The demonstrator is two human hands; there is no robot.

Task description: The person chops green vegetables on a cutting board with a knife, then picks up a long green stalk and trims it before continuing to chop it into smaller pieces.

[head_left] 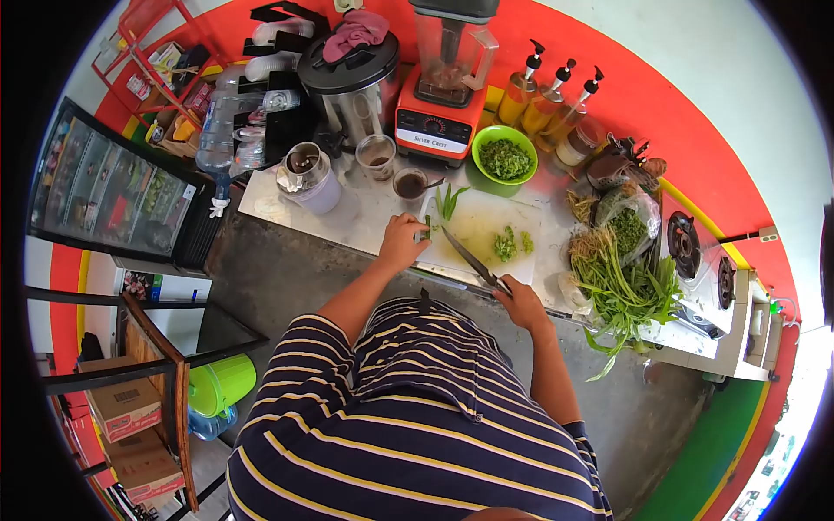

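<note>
I have the left hand (405, 242) over the left edge of the cutting board (473, 219), its forearm running in from the near left, palm down, fingers bent and pointing to the right. The fingertips touch a short green stem piece (426, 229); I can't tell from above whether they pinch it or only press it down.

My right hand (523, 304) is at the near right edge of the board, its forearm angled in from the near right. The fingers are closed around the handle of the knife (472, 258), with the blade lying diagonally over the board toward the far left. The knife's tip is just to the right of the left fingertips, beside the stem piece.

On the board, some long green leaves (448, 202) lie beyond the tip, and chopped greens (505, 245) sit in small heaps to the right of the blade. The green bowl (496, 184) is beyond the board, holding more cut greens (506, 158); a leafy bunch (622, 282) lies well to the right.
</note>
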